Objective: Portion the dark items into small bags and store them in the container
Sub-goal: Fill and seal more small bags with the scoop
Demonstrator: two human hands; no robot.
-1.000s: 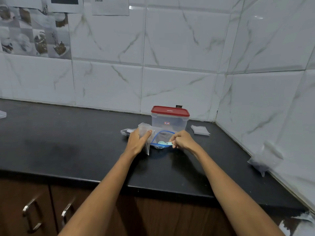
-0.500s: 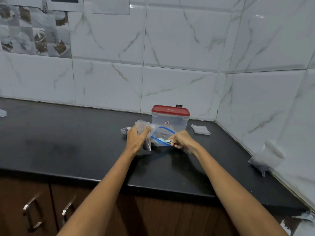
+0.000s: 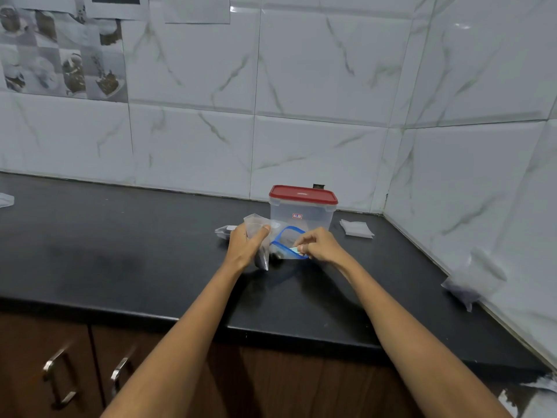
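Left hand (image 3: 244, 248) grips small clear plastic bag (image 3: 256, 236), mouth up; right hand (image 3: 319, 245) pinches pale scoop (image 3: 294, 250) inside blue-rimmed zip pouch (image 3: 287, 241), just right of bag.

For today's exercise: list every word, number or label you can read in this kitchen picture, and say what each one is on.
Small red-bordered label on the clear container: too small to read.
Embossed mark on its red lid: too blurred to read.
Printed papers taped on the wall tiles: print too small to read.
Nothing else carries text.
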